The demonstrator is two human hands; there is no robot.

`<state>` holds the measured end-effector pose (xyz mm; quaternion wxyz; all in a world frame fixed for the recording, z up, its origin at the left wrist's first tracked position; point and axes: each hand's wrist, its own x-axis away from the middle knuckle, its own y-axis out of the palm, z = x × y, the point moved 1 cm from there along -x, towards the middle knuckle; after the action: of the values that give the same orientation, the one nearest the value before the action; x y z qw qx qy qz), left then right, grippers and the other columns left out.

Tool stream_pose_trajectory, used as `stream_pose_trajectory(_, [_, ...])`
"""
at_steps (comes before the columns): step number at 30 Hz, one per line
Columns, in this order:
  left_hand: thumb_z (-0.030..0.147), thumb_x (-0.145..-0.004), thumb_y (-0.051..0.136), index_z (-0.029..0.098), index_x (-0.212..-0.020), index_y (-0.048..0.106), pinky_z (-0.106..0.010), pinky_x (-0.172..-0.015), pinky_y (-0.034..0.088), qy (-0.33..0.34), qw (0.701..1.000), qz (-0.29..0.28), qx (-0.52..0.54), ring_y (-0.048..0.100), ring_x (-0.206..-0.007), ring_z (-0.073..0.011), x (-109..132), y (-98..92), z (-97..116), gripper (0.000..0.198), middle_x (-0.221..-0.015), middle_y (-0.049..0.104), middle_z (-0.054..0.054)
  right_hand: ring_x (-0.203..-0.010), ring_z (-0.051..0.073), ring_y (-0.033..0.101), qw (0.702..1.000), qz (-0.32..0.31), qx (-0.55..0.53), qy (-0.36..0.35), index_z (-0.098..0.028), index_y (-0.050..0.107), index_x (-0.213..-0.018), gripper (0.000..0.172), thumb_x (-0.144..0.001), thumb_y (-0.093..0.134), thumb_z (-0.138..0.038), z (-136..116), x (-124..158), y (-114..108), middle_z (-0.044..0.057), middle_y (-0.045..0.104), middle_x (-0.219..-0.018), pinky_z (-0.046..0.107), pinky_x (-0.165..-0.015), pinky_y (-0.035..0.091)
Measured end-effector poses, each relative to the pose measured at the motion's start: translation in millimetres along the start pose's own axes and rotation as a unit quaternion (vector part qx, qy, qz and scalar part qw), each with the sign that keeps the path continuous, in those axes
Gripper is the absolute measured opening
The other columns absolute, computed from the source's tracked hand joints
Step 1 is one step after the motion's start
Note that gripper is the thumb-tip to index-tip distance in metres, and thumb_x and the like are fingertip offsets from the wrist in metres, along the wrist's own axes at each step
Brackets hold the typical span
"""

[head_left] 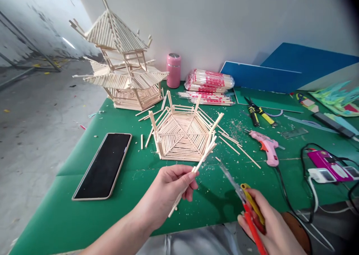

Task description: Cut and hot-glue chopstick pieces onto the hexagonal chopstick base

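My left hand (171,186) is closed on several thin wooden sticks (204,154), which slant up to the right past the thumb. Their upper ends overlap the near right corner of a six-sided stick frame (182,154) in this view; I cannot tell if they touch it. That frame has a floor of sticks laid in wedges, upright corner posts and low railings. At the lower right my right hand (266,219) grips scissors (238,189) with one yellow and one red handle. Their blades point up and left, close to the sticks but apart from them.
A stick pagoda (120,68) stands behind on the left, near a pink flask (173,71) and bagged sticks (209,81). A phone (103,167) lies left. To the right are a glue gun (266,146), yellow-black pliers (259,113) and a corded magenta power strip (325,163).
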<state>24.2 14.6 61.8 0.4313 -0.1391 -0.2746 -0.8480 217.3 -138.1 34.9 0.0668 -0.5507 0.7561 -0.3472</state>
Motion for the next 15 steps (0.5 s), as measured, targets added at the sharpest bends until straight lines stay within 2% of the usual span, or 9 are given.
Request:
stream_pose_trajectory(4, [0.032,-0.076,0.058,0.014,-0.066,0.062,-0.021,-0.048,0.035,0.024,0.997,-0.016,-0.070,0.046,-0.047,-0.0073,-1,2.8,2,0.021,-0.059,0.057,0.000,-0.059,0.016,0.059,0.996,-0.015,0.082,-0.031,-0.022,0.054,-0.103,0.041,-0.067,0.063,-0.040,-10,3,-1,0.003,0.063,-0.074,0.020,-0.054,0.051])
stream_pose_trajectory(6, [0.031,-0.079,0.055,0.015,-0.070,0.063,-0.022,-0.049,0.037,0.055,0.989,-0.014,-0.134,0.047,-0.049,-0.0081,0,3.9,3,0.021,-0.061,0.056,0.001,-0.057,0.016,0.058,0.996,-0.015,0.070,-0.046,-0.022,0.056,-0.100,0.037,-0.067,0.063,-0.038,-21,2,2,0.002,0.062,-0.071,0.020,-0.053,0.051])
stream_pose_trajectory(8, [0.030,-0.082,0.051,0.016,-0.074,0.063,-0.022,-0.050,0.039,0.117,0.967,0.004,-0.228,0.047,-0.051,-0.0092,1,4.5,5,0.020,-0.061,0.055,0.001,-0.054,0.015,0.056,0.999,-0.015,0.030,-0.041,-0.023,0.058,-0.096,0.032,-0.066,0.063,-0.035,-34,1,5,0.001,0.061,-0.068,0.020,-0.051,0.050])
stream_pose_trajectory(9, [0.028,-0.083,0.049,0.016,-0.076,0.063,-0.022,-0.051,0.039,0.161,0.945,0.018,-0.283,0.048,-0.052,-0.0099,2,4.8,6,0.020,-0.061,0.054,0.000,-0.052,0.014,0.055,0.999,-0.019,-0.003,-0.035,-0.023,0.059,-0.092,0.028,-0.066,0.063,-0.034,-39,1,7,0.000,0.060,-0.065,0.019,-0.049,0.049])
stream_pose_trajectory(11, [0.023,-0.086,0.045,0.016,-0.080,0.064,-0.022,-0.052,0.040,0.266,0.883,0.045,-0.385,0.050,-0.056,-0.0112,3,5.8,6,0.021,-0.064,0.055,-0.001,-0.048,0.012,0.051,0.996,-0.033,-0.080,-0.019,-0.023,0.060,-0.082,0.019,-0.067,0.062,-0.034,-48,2,10,-0.001,0.057,-0.061,0.018,-0.044,0.047])
stream_pose_trajectory(15, [0.013,-0.086,0.039,0.013,-0.093,0.059,-0.025,-0.053,0.043,0.461,0.718,0.102,-0.512,0.054,-0.061,-0.0143,4,8.4,3,0.021,-0.072,0.060,-0.006,-0.049,0.012,0.052,0.982,-0.049,-0.182,0.002,-0.024,0.061,-0.081,0.020,-0.068,0.061,-0.039,-53,4,15,-0.001,0.055,-0.060,0.020,-0.045,0.047])
